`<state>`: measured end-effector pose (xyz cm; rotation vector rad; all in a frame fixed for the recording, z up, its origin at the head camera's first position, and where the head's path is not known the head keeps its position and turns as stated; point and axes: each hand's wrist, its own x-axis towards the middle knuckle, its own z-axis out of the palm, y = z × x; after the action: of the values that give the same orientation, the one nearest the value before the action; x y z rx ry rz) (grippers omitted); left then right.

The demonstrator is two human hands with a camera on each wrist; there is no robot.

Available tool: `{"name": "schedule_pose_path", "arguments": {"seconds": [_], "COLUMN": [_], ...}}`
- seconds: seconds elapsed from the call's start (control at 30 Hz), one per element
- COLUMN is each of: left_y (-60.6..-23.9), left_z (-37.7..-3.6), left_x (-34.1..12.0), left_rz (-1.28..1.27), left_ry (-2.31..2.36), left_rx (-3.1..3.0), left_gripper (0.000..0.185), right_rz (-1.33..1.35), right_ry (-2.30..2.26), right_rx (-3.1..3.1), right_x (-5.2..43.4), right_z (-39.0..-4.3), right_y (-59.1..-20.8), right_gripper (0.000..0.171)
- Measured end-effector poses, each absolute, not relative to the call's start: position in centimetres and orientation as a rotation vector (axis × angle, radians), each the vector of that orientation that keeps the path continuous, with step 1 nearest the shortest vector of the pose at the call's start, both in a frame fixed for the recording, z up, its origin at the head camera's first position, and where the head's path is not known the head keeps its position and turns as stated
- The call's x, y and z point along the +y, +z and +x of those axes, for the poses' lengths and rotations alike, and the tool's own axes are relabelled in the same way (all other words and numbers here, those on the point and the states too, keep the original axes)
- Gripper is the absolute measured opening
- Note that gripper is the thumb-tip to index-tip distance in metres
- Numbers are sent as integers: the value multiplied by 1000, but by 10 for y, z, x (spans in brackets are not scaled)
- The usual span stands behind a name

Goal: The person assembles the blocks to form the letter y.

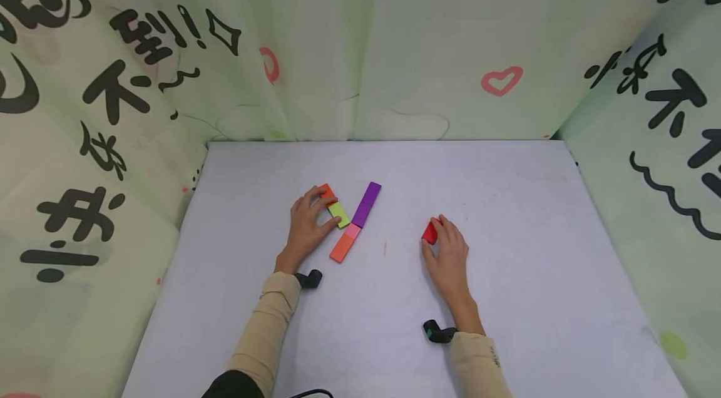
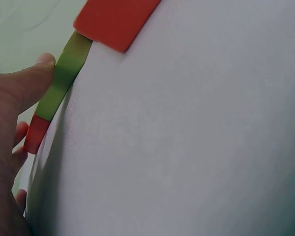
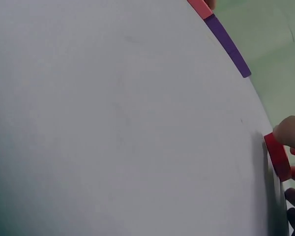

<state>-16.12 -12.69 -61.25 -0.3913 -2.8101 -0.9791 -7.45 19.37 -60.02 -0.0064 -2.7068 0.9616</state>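
My left hand (image 1: 321, 210) lies over a short row of flat blocks on the white table (image 1: 507, 198). Its thumb (image 2: 37, 81) presses the side of the green block (image 1: 340, 215) (image 2: 64, 78), and its fingers curl over the orange-red block (image 1: 327, 193) (image 2: 37, 133) at the far end. Beside them a purple block (image 1: 367, 203) (image 3: 227, 45), a pink block (image 1: 352, 232) (image 3: 200, 7) and an orange block (image 1: 340, 250) (image 2: 115, 19) lie end to end. Further right, my right hand (image 1: 436, 236) pinches a red block (image 1: 429, 233) (image 3: 278, 156) that is tipped up on the table.
Green printed cloth walls (image 1: 360, 41) close the table in at the back and on both sides. A small black wrist camera (image 1: 308, 278) sits at each wrist.
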Motion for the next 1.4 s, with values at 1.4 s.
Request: {"name": "schedule_pose_path", "arguments": {"seconds": [1.4], "left_y": [-613], "left_z": [-161], "left_x": [-127], "left_rz": [-380], "left_ry": [-997], "left_rx": [-2805], "left_gripper": [45], "right_rz": [48], "right_ry": [1170], "right_rx": [-2774], "right_x": [211], "right_z": [-68], "right_y": [-601], "right_gripper": [54]}}
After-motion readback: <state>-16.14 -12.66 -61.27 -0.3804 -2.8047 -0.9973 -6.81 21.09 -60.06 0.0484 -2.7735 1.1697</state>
